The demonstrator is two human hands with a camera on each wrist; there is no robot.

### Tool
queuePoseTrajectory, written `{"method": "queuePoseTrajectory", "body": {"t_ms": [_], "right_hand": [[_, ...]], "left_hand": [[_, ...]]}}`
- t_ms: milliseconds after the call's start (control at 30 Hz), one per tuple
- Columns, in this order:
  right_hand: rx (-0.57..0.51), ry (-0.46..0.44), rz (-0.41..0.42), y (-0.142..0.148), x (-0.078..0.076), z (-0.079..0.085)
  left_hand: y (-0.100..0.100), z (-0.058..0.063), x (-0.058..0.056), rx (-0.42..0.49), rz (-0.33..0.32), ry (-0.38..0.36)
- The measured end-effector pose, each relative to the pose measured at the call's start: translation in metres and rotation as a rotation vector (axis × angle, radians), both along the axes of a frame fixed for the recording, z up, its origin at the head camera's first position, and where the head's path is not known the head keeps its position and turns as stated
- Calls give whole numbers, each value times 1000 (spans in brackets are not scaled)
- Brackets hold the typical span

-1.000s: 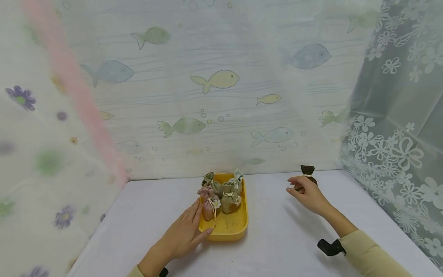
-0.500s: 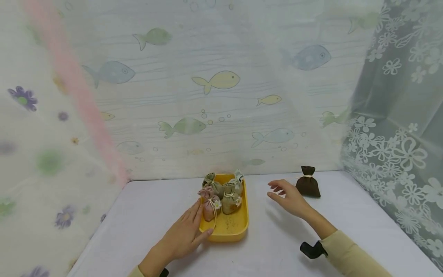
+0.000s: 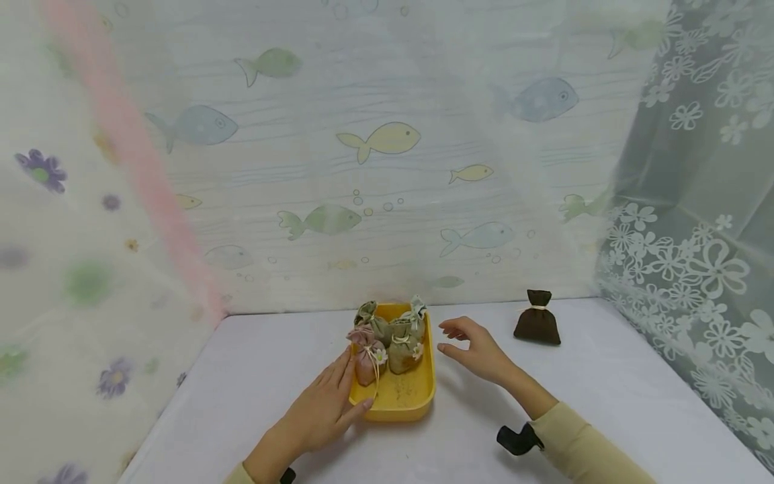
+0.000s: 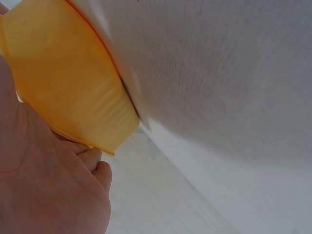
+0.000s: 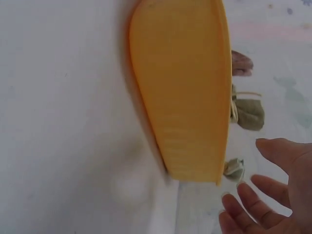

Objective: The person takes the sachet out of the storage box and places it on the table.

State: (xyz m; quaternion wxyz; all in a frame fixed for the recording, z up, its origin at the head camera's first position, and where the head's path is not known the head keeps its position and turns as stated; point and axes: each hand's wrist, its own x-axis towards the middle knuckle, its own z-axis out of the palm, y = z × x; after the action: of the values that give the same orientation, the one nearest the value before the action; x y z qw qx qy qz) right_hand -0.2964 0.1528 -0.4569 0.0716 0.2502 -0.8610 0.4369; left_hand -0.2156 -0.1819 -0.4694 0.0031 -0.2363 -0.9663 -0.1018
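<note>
A yellow plastic tray point(image 3: 396, 403) stands on the white table, holding several small drawstring pouches. Among them are a pink pouch point(image 3: 365, 366) with a white flower and a green pouch point(image 3: 400, 353) with a flower at its side. My left hand point(image 3: 317, 407) rests along the tray's left rim, fingers straight, thumb over the near left corner. To the right of the tray my right hand point(image 3: 478, 349) hovers with relaxed fingers and nothing in them, fingertips near the right rim. A dark brown pouch point(image 3: 537, 326), tied with a pale cord, stands upright on the table farther right.
The white tablecloth point(image 3: 266, 363) reaches back to a curtain point(image 3: 387, 181) printed with fish. A grey curtain with white flowers point(image 3: 695, 289) borders the right side, and a flowered one point(image 3: 109, 302) the left. A black wrist mount point(image 3: 519, 440) juts from the right sleeve.
My right hand has moved left from in front of the brown pouch toward the tray, and that pouch now shows whole. The left hand and the tray stay put.
</note>
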Motion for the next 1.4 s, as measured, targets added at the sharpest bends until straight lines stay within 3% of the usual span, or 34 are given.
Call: {"method": "queuePoseTrajectory", "body": {"t_ms": [233, 600, 900, 1200, 1400], "right_hand": [[0, 20, 19, -19, 2, 3], [-14, 17, 31, -43, 0, 0], [20, 12, -44, -68, 1, -1], [67, 89, -112, -83, -6, -4], [79, 88, -153, -88, -10, -7]], "left_hand": [[2, 4, 3, 18, -5, 17], [1, 1, 4, -1, 4, 20], [2, 3, 6, 5, 2, 14], [2, 2, 5, 6, 13, 19], [1, 1, 5, 10, 7, 28]]}}
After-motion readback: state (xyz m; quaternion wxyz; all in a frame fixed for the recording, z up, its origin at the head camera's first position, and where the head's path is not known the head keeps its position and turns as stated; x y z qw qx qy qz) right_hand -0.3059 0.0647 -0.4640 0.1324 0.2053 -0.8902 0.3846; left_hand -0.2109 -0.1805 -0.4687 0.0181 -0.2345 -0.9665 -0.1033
